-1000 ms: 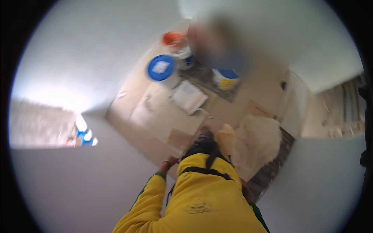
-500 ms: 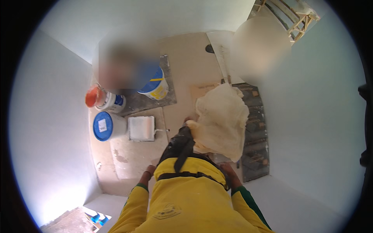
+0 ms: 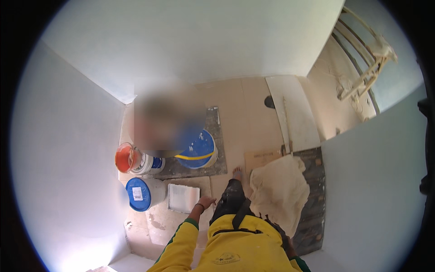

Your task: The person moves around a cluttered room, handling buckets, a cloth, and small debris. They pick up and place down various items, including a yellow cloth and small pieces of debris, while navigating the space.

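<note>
My left hand (image 3: pixel 207 202) is beside the right edge of the white paint tray (image 3: pixel 183 198), over the place where its thin handle stuck out. It is small and unclear; whether its fingers grip that handle cannot be made out. My right forearm (image 3: pixel 291 249) hangs by my right side, and the hand is mostly hidden against my body and dark trousers. A crumpled cream cloth (image 3: pixel 277 188) lies on the floor in front of that side. My bare foot (image 3: pixel 237 172) shows between the cloth and the tray.
Left of the tray stands a blue-lidded bucket (image 3: pixel 138 194). Beyond it are an orange-red container (image 3: pixel 127 157), a white bucket (image 3: pixel 149 164) and a blue bucket (image 3: pixel 206 147) with a yellow band. A blurred patch covers part of that corner. Wooden trestle-like framing (image 3: pixel 369 77) stands through the opening, far right.
My view has shifted, so the floor things sit lower and farther right. My left hand has moved out from my side to the tray's right edge. My right hand has slipped behind my body.
</note>
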A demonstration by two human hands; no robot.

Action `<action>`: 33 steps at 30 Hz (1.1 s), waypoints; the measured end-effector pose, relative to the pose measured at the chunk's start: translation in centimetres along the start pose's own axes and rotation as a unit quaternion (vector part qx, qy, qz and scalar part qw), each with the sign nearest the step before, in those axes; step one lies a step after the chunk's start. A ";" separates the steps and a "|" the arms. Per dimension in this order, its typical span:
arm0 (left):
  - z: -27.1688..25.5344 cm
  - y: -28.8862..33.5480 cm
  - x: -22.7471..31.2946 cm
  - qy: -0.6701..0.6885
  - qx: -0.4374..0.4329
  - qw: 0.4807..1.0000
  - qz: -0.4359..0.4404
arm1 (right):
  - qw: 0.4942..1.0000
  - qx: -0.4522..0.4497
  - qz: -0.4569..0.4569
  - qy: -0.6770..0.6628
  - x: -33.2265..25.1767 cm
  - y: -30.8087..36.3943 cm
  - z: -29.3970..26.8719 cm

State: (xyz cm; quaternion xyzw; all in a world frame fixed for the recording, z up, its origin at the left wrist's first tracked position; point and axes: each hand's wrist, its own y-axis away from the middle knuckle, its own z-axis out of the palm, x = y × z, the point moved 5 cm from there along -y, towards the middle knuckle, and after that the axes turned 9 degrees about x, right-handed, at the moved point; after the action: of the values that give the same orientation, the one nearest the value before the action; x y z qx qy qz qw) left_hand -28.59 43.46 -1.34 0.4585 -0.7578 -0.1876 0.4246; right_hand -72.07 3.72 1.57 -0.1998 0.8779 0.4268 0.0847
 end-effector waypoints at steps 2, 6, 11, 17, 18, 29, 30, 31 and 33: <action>-3.8 -3.9 3.1 0.105 0.017 0.994 0.029 | 0.993 0.077 -0.064 0.058 -7.4 -5.3 -3.9; -6.7 -7.5 5.6 0.101 -0.122 0.987 0.002 | 0.976 0.180 -0.123 0.010 -21.6 -11.0 -12.5; -9.8 -6.8 6.7 0.270 -0.170 0.943 -0.097 | 0.965 0.196 -0.141 -0.103 -31.6 -14.6 -18.5; -7.6 -1.7 3.0 0.609 0.145 0.722 -0.293 | 0.955 0.019 -0.033 -0.295 -28.3 -26.1 -17.8; -6.3 -0.1 2.0 0.569 0.198 0.718 -0.349 | 0.955 0.017 -0.003 -0.295 -27.3 -28.4 -17.5; 14.9 -48.7 5.9 -0.105 0.263 0.945 -0.164 | 0.991 0.122 0.036 0.047 -22.2 -74.7 -8.0; 16.3 -52.8 5.7 -0.154 0.328 0.925 -0.116 | 0.988 0.149 0.047 -0.004 -22.4 -79.7 -7.5; 17.5 -56.7 5.7 -0.200 0.379 0.901 -0.069 | 0.979 0.189 0.048 0.060 -23.0 -83.5 -7.0; 18.8 -58.2 4.9 -0.153 0.426 0.890 -0.048 | 0.976 0.207 0.056 0.036 -23.6 -88.8 -6.1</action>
State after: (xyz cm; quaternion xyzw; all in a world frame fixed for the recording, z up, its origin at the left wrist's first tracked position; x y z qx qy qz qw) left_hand -13.87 7.65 -48.93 0.5972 -0.7973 0.0654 0.0574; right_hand -13.02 -43.87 -50.64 -0.1433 0.9596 0.2321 0.0684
